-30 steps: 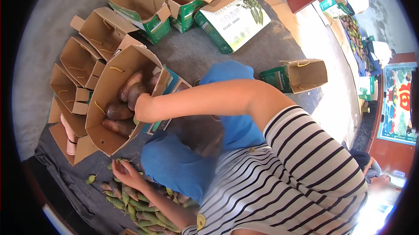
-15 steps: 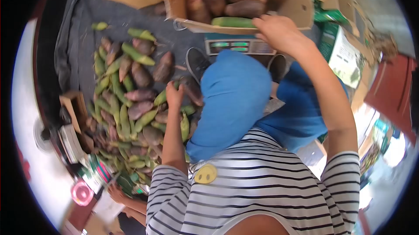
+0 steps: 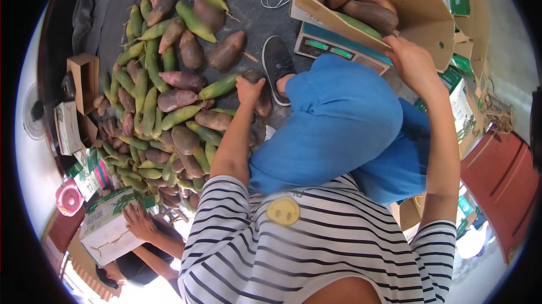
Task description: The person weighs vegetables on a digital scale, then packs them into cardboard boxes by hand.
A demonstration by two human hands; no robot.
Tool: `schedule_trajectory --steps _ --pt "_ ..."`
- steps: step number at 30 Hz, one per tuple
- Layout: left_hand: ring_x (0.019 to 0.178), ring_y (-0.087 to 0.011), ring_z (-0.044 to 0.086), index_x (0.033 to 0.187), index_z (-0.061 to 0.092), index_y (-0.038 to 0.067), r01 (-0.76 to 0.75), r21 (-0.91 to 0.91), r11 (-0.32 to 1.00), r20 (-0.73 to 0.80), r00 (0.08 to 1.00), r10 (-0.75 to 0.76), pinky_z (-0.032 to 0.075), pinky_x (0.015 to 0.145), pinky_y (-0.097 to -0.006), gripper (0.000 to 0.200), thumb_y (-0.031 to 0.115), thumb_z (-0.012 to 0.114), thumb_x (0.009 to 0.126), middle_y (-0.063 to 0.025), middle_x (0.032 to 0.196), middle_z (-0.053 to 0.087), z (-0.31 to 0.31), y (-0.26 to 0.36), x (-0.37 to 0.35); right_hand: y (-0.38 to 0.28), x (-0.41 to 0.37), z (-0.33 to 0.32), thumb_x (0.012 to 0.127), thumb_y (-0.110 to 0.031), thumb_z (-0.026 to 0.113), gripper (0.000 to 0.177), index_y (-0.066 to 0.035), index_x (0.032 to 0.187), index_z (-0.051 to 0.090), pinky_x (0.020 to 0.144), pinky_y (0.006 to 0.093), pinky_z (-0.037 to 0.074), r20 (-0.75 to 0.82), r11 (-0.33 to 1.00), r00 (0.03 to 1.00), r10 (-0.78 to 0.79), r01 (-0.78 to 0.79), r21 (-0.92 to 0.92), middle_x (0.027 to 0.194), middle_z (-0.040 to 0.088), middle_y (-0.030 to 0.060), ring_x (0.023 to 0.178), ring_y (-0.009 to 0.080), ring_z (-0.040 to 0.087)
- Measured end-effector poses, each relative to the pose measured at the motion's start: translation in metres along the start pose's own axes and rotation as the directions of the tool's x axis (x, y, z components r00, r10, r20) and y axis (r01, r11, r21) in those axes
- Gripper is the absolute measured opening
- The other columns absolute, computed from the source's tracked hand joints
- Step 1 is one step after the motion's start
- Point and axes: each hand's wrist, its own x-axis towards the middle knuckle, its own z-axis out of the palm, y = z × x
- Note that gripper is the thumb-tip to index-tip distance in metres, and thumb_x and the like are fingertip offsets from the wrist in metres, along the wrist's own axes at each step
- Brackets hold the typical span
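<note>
My left hand (image 3: pixel 249 88) is closed around one end of a green radish (image 3: pixel 221 86) at the right side of a large heap. Dark purple radishes (image 3: pixel 192 50) lie mixed with the green ones there. With fingers curled over the near rim, my right hand (image 3: pixel 415 62) grips an open cardboard box (image 3: pixel 420 18). Inside it are several purple radishes (image 3: pixel 370 17) and one green radish (image 3: pixel 360 25) along the near wall, its end close to my right fingertips. Beneath the box is a digital scale (image 3: pixel 339 50) with lit green displays.
My bent knee (image 3: pixel 344 106) and shoe (image 3: pixel 276 69) are between heap and scale. At lower left, another person's hand (image 3: pixel 140 222) touches a white-and-green carton (image 3: pixel 110 225). Small cardboard boxes (image 3: pixel 84 81) stand left of the heap. A reddish-brown panel (image 3: pixel 502 185) is at right.
The view has turned, so box and scale appear tilted and further right. My left hand stays on the green radish and my right at the box rim. The other person's carton has come into view.
</note>
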Motion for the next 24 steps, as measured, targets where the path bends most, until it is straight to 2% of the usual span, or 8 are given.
schedule_trajectory --steps 5,7,11,14,17,20,21,24 --pt "0.108 -0.0393 0.056 0.118 0.034 0.002 0.152 0.027 0.988 -0.027 0.988 -0.151 0.048 0.089 -0.0438 0.08 0.041 0.08 0.065 -0.0257 0.122 0.049 0.002 0.027 -0.006 0.0 0.003 0.002 0.089 -0.014 0.054 0.018 -0.005 0.103 0.053 0.073 0.0459 0.047 0.013 1.0 1.0 0.004 -0.003 -0.015 0.089 0.06 0.0164 0.087 0.0362 0.06" --pt "0.108 -0.0392 0.056 0.118 0.034 0.002 0.137 0.028 0.99 -0.028 0.99 -0.136 0.048 0.089 -0.0439 0.08 0.04 0.079 0.064 -0.0251 0.121 0.049 0.004 0.027 -0.008 0.0 0.003 0.001 0.088 -0.014 0.054 0.018 -0.005 0.104 0.053 0.073 0.0458 0.047 0.014 1.0 1.0 0.013 -0.013 -0.018 0.089 0.06 0.0166 0.087 0.036 0.06" --pt "0.108 -0.0395 0.055 0.122 0.034 0.001 0.072 0.036 0.997 -0.049 0.996 -0.07 0.047 0.089 -0.044 0.082 0.038 0.078 0.064 -0.0245 0.122 0.048 -0.001 0.023 -0.016 -0.004 0.002 -0.001 0.088 -0.014 0.054 0.017 -0.005 0.103 0.053 0.073 0.0458 0.047 0.008 1.0 1.0 0.017 -0.016 -0.017 0.088 0.06 0.0167 0.086 0.0356 0.06" --pt "0.109 -0.04 0.053 0.127 0.034 -0.001 -0.032 -0.035 0.999 -0.101 0.994 0.028 0.046 0.091 -0.0435 0.086 0.036 0.078 0.064 -0.0248 0.122 0.047 -0.01 0.007 -0.028 -0.003 0.0 -0.002 0.088 -0.013 0.055 0.017 -0.005 0.102 0.053 0.072 0.0458 0.047 -0.007 1.0 1.0 0.008 -0.008 -0.015 0.087 0.06 0.0166 0.085 0.0354 0.06" --pt "0.111 -0.0394 0.05 0.129 0.035 -0.003 -0.16 -0.135 0.978 -0.218 0.967 0.128 0.043 0.095 -0.0416 0.086 0.031 0.079 0.064 -0.0246 0.121 0.045 -0.032 0.001 -0.048 -0.002 0.002 -0.002 0.087 -0.013 0.056 0.017 -0.005 0.102 0.054 0.071 0.0456 0.047 -0.012 1.0 1.0 -0.004 0.004 -0.02 0.086 0.06 0.0164 0.085 0.0352 0.06" --pt "0.114 -0.0359 0.047 0.127 0.039 -0.004 -0.385 -0.123 0.915 -0.445 0.846 0.296 0.038 0.099 -0.039 0.082 0.03 0.079 0.064 -0.0238 0.121 0.046 -0.063 0.008 -0.06 -0.004 0.002 -0.002 0.087 -0.013 0.056 0.016 -0.005 0.101 0.054 0.072 0.0452 0.047 -0.014 1.0 1.0 -0.015 0.014 -0.027 0.086 0.06 0.0163 0.085 0.0348 0.06" --pt "0.116 -0.0335 0.045 0.125 0.041 -0.004 -0.433 -0.154 0.888 -0.49 0.814 0.312 0.035 0.101 -0.0386 0.077 0.026 0.079 0.065 -0.021 0.121 0.046 -0.08 0.02 -0.067 -0.005 0.001 -0.003 0.087 -0.013 0.056 0.016 -0.005 0.1 0.054 0.072 0.0451 0.047 -0.018 1.0 1.0 -0.015 0.014 -0.027 0.086 0.06 0.0163 0.085 0.0345 0.06" --pt "0.116 -0.0329 0.044 0.124 0.041 -0.003 -0.659 -0.107 0.744 -0.677 0.596 0.431 0.034 0.103 -0.04 0.076 0.024 0.081 0.065 -0.0178 0.123 0.044 -0.135 0.061 -0.082 -0.004 0.001 0.001 0.085 -0.013 0.057 0.015 -0.005 0.097 0.055 0.073 0.0444 0.048 -0.016 0.999 1.0 -0.014 0.014 -0.047 0.086 0.06 0.016 0.085 0.0338 0.061"
